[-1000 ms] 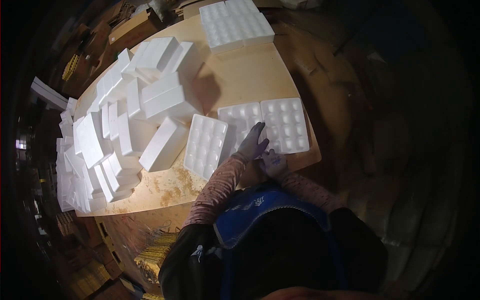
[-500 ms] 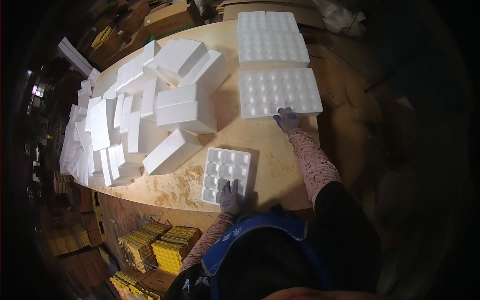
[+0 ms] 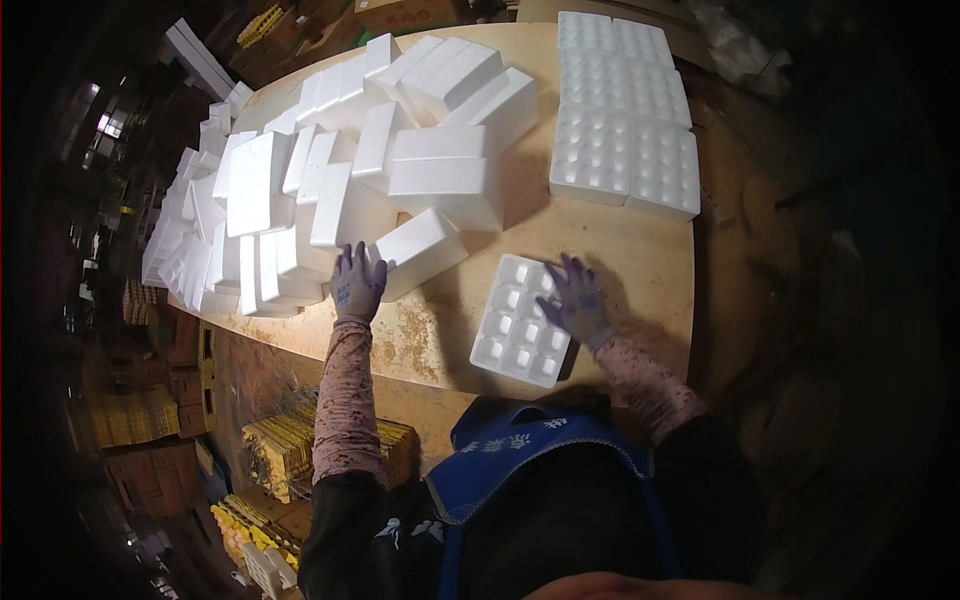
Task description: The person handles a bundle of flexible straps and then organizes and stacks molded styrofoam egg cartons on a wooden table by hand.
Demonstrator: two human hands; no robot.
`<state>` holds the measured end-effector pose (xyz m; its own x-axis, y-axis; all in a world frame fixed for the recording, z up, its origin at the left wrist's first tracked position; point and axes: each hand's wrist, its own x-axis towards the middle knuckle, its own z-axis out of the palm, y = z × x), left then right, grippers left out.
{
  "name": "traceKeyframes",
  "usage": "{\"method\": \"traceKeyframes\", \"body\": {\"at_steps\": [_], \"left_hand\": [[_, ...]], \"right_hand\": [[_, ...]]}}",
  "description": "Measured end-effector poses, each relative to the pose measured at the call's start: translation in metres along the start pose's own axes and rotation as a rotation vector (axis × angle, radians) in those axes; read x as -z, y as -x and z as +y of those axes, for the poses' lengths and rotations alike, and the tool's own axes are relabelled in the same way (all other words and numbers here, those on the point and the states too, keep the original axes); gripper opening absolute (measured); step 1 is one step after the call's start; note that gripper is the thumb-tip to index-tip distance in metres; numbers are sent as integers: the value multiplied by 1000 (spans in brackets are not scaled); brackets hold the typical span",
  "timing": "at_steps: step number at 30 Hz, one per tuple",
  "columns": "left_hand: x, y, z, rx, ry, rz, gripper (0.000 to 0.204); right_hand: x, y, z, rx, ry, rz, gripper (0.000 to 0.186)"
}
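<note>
My left hand (image 3: 355, 285), in a pale glove with purple fingertips, is at the near side of the pile of white foam boxes, fingers apart beside a tilted box (image 3: 420, 250); I cannot tell whether it touches it. My right hand (image 3: 575, 300), gloved alike, lies with spread fingers on the right side of a single white foam tray (image 3: 510, 325) with square hollows, near the table's front. Beyond it, white foam trays (image 3: 590, 150) with rounded hollows sit in a tight block along the table's right side.
The wooden table (image 3: 630, 260) has a curved-looking edge. White boxes (image 3: 255, 185) cover its left part. Below left are stacks of yellow moulded trays (image 3: 280, 455) and cartons (image 3: 150, 480). More cartons (image 3: 390, 12) and crumpled plastic (image 3: 745, 55) lie past the far edge.
The nearer pair of trays was pushed away to join the far block. My left hand left the single tray for the pile; my right hand came back from the block onto that tray.
</note>
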<state>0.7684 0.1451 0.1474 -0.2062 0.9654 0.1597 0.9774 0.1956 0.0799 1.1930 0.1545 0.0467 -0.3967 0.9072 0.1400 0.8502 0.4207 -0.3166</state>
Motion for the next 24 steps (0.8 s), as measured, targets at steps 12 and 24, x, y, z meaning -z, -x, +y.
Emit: {"method": "traceKeyframes", "body": {"at_steps": [12,24], "left_hand": [[-67,123,55,-472,140,-624,98],[-78,177,98,-456,284,-602,90]], "right_hand": [[-12,188,-43,-286,106,-161,56],[7,171,-56,-481,249,-41,47]]}}
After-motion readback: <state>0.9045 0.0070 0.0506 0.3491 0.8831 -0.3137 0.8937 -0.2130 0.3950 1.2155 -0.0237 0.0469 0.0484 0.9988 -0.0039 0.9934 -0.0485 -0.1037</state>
